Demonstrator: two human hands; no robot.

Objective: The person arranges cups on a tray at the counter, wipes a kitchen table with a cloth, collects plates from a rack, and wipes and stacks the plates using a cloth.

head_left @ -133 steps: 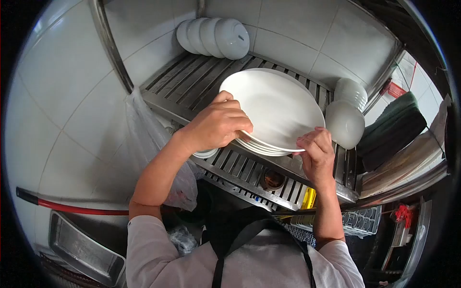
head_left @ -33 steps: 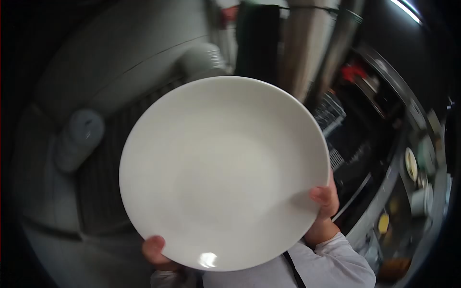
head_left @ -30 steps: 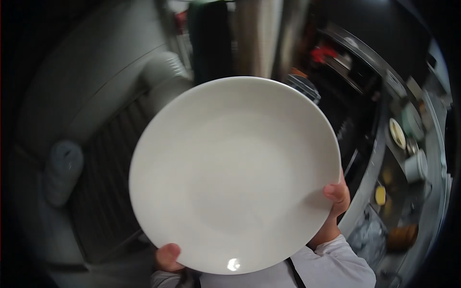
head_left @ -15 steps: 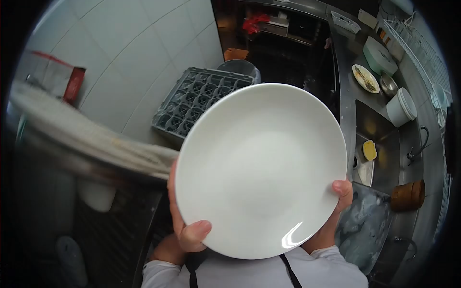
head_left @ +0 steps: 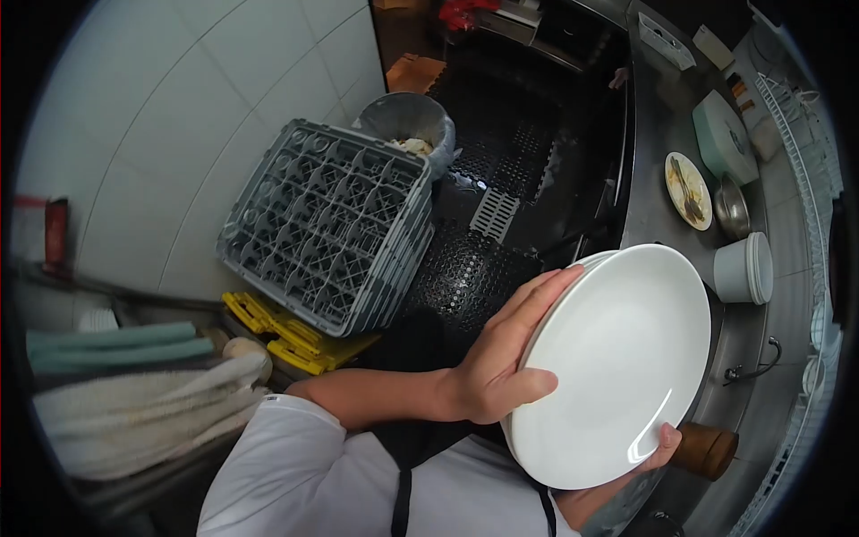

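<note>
**Two bare hands hold tilted white plates beside a steel counter**

At far left, folded cloths [head_left: 148, 412] hang over a rail. Next come yellow plastic pieces [head_left: 309, 340], then a stack of grey compartment racks [head_left: 331, 224], with a lined bin [head_left: 416, 125] behind it.

Right of centre, the left hand [head_left: 510, 358] grips the left edge of the white plates [head_left: 626, 358]: its fingers lie close together along the outer side, its thumb over the rim. The plates extend rightward from these fingers, tilted, and appear as an oval whose long axis runs from lower left to upper right. The right hand [head_left: 660, 452] meets the lower right rim, thumb on top; its fingers are hidden, so their spread cannot be told. Both hands touch the plates, so neither is nearer.

Farther right stand a brown container [head_left: 707, 450], a food-smeared plate [head_left: 688, 191] on the steel counter [head_left: 646, 161] and a white tub [head_left: 738, 270].

Half a second earlier, the top plate looked nearly round and more central; now it is turned, exposing another rim at left.
</note>
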